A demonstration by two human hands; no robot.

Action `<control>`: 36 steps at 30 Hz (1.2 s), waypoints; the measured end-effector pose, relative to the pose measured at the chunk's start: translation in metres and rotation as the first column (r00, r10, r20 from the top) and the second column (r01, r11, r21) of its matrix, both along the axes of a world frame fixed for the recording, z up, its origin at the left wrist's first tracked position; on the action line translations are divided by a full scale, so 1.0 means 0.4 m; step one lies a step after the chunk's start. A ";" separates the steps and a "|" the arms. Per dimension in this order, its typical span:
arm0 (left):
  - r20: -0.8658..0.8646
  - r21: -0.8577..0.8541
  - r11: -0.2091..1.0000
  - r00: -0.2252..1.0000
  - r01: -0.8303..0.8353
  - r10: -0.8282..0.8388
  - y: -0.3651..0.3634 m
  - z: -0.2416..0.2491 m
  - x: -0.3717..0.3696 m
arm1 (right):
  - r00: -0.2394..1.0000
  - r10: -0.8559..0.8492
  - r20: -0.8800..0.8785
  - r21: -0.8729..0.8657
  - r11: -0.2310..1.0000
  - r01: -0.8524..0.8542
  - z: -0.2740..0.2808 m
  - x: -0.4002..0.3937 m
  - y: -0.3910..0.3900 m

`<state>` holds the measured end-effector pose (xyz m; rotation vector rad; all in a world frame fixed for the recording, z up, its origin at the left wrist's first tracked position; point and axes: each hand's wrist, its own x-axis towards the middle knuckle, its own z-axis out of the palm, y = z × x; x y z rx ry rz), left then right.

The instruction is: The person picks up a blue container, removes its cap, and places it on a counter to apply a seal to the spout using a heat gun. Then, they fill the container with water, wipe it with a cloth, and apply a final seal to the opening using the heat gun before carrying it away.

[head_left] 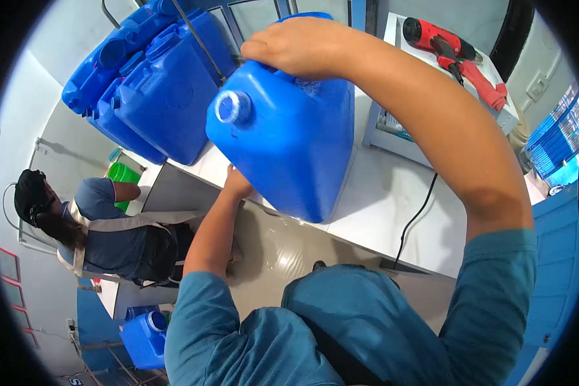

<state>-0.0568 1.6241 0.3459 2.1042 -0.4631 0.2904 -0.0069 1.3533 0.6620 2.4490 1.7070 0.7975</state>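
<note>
A large blue plastic jug (289, 141) stands on the white counter (386, 212) in front of me, its pale-rimmed round opening towards the left. At the top of the jug, my right hand (296, 46) has its fingers wrapped round the handle area; the handle itself is mostly hidden by the hand. My left hand (238, 182) is low at the jug's left side, near the counter's front edge. Its fingers are mostly hidden behind the jug.
Several blue jugs (167, 90) stand together at the upper left. A red heat gun (437, 42) lies on a white cabinet at the upper right, and a black cable crosses the counter. A person (122, 238) in an apron works at the left by a green container (122, 180).
</note>
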 end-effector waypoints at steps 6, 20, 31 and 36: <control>-0.268 0.610 0.789 0.918 -0.072 0.291 0.175 0.009 0.061 | 0.932 -0.359 -0.048 -0.035 0.933 0.358 0.076 0.021 0.055; 0.294 -0.281 0.959 0.954 0.030 0.056 -0.175 0.451 -0.162 | 0.503 -0.291 -0.814 0.149 0.732 0.664 0.067 0.159 0.073; 0.344 -0.082 0.945 0.881 -0.318 0.326 -0.221 0.404 -0.066 | -0.010 -0.055 -0.998 -0.038 0.542 0.840 -0.669 0.579 -0.166; 0.258 -0.228 0.947 0.924 -0.226 0.283 -0.206 0.407 -0.003 | -0.072 0.322 -0.944 -0.001 0.214 0.977 -0.796 0.463 -0.072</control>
